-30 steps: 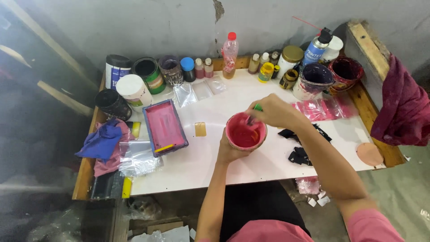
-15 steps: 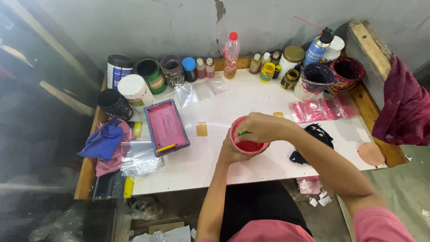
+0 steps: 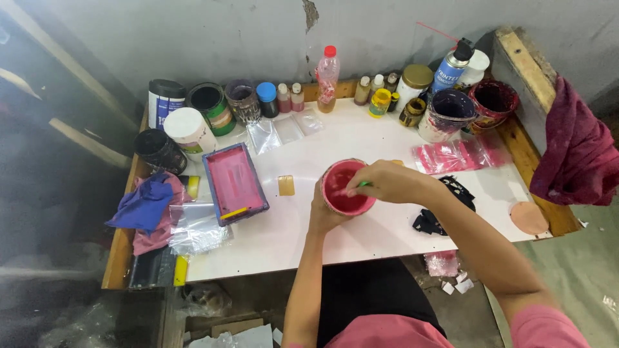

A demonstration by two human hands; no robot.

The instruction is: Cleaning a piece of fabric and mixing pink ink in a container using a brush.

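White table (image 3: 361,138), pink tray (image 3: 235,182), jars (image 3: 245,100), rags (image 3: 151,203)

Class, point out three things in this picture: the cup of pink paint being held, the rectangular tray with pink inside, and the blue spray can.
cup of pink paint (image 3: 343,193): head view, on the paint surface inside.
rectangular tray (image 3: 233,183): head view, on its pink floor.
blue spray can (image 3: 449,71): head view, on its blue body.

blue spray can (image 3: 451,67), back right | white-lidded labelled tub (image 3: 190,132), left | pink plastic packets (image 3: 458,156), right
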